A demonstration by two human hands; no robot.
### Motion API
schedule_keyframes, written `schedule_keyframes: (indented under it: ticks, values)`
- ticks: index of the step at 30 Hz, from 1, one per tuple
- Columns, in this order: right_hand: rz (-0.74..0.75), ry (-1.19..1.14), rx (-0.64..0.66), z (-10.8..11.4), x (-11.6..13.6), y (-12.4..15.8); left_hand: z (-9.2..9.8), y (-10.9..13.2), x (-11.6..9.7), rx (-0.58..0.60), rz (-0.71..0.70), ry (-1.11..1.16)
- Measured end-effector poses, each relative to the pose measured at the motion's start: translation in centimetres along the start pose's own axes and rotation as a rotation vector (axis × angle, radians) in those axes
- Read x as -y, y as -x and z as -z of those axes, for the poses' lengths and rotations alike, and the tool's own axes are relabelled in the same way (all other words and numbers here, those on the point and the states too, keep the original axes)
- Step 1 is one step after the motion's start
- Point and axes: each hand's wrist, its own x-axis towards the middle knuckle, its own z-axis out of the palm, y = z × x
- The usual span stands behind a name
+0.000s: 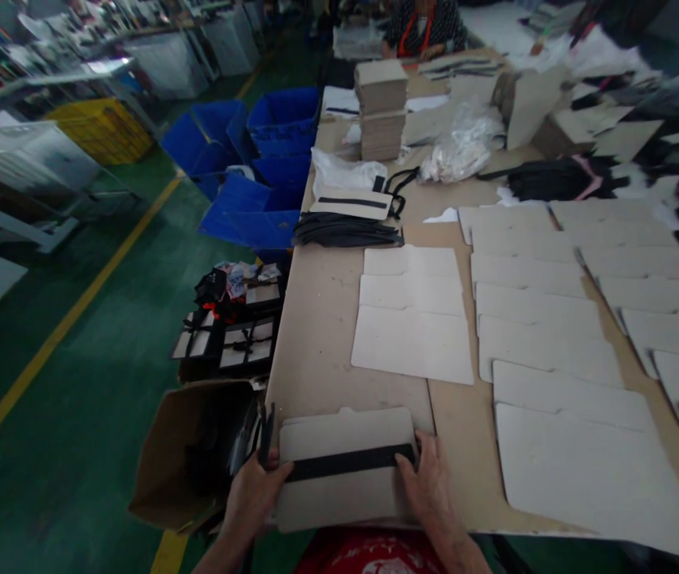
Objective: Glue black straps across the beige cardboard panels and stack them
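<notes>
The black-striped board (344, 485) lies between left grip (257, 484) and right grip (428, 480).

A green floor (106, 359) — crossed by a painted yellow line (70, 323) — separates the long tan desk (315, 343) from pale, blurred worktables (166, 68) at left; the light looks dim.

White lettering runs in a curved row across the bright red cloth garment (339, 554) worn by the person, at the very bottom edge of the view, with a white printed emblem (390, 566) just beneath it. The characters look like Chinese script, but they are too small, blurred and cut off by the frame for any word to be made out with certainty. No other text, label, brand, number or sign can be read.
</notes>
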Motion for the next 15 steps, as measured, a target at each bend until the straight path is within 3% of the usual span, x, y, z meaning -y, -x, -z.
schedule_keyframes:
  ticks: [4, 7, 9, 12, 15]
  values:
    - [0.073, 0.019, -0.080, 2.3, 0.6, -3.8, 2.3, -0.7, -4.0, -0.123, -0.124, -0.188]
    - [0.092, 0.027, -0.198, 4.7, -0.4, -7.7, 3.0, -1.4, -8.7, -0.131, -0.280, -0.250]
    - [0.078, 0.084, -0.255, 5.8, -1.6, -10.4, 2.2, -2.2, -12.4, -0.095, -0.409, -0.247]
    - [0.035, 0.240, -0.237, 6.2, -3.1, -13.5, -0.3, -3.5, -17.9, -0.055, -0.597, -0.225]
    - [-0.001, 0.373, -0.193, 5.9, -3.8, -15.1, -2.7, -4.7, -21.7, -0.013, -0.664, -0.215]
